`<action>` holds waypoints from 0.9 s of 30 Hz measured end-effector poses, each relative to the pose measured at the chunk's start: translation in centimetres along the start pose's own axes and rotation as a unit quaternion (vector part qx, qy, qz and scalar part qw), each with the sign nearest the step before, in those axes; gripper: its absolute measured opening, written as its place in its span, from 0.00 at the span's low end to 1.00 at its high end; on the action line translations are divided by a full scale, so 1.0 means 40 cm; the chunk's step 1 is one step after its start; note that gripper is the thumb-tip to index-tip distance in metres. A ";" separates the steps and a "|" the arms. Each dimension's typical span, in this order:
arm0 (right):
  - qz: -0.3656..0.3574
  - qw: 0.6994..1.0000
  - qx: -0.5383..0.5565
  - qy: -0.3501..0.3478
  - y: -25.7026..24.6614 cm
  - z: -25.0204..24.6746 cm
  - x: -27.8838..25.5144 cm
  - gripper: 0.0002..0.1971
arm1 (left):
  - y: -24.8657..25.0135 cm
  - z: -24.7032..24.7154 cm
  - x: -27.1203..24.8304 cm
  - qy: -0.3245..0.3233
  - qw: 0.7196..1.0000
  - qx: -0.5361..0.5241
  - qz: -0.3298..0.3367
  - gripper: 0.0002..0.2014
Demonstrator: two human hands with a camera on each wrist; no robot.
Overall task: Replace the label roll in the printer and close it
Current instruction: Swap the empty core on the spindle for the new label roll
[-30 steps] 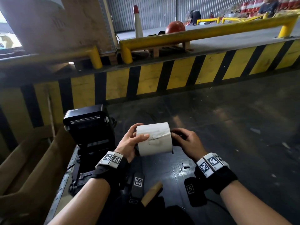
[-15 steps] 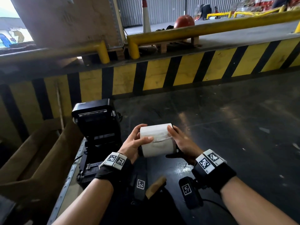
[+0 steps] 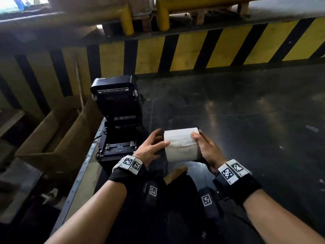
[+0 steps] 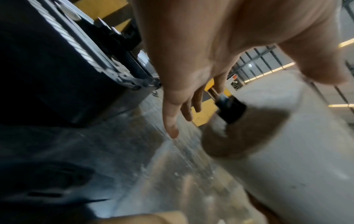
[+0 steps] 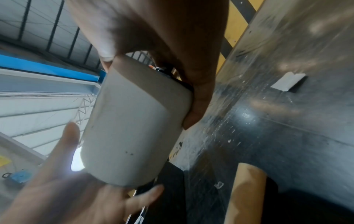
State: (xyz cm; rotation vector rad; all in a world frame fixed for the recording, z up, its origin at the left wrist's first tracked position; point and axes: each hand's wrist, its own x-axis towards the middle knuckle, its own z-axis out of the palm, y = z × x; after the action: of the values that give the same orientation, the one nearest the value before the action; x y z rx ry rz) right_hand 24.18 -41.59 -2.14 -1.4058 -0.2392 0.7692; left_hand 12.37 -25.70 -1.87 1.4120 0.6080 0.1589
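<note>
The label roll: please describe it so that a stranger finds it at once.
Start at the yellow-and-black striped barrier, then come down to the open black printer. Just right of it, the left hand and right hand hold the label roll, the only white cylinder there.

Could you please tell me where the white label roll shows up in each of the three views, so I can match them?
Head: label roll at lower centre, held between both hands, right of the open printer.
Left wrist: blurred pale mass at right, below the thumb.
Right wrist: centre, large, gripped at its upper end.
Shared landmark: the black spindle end protruding from the roll's side.
</note>
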 end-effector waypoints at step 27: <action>-0.011 0.994 -0.106 0.002 0.061 -0.013 0.021 0.17 | -0.237 -0.105 0.003 0.159 0.910 0.373 -0.085 0.05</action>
State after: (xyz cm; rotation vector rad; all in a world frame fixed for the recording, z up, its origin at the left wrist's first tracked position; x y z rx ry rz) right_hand 24.26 -41.55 -4.75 -1.6016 -0.3410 0.7398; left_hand 8.09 -23.67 -11.09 2.0800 1.1371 0.0078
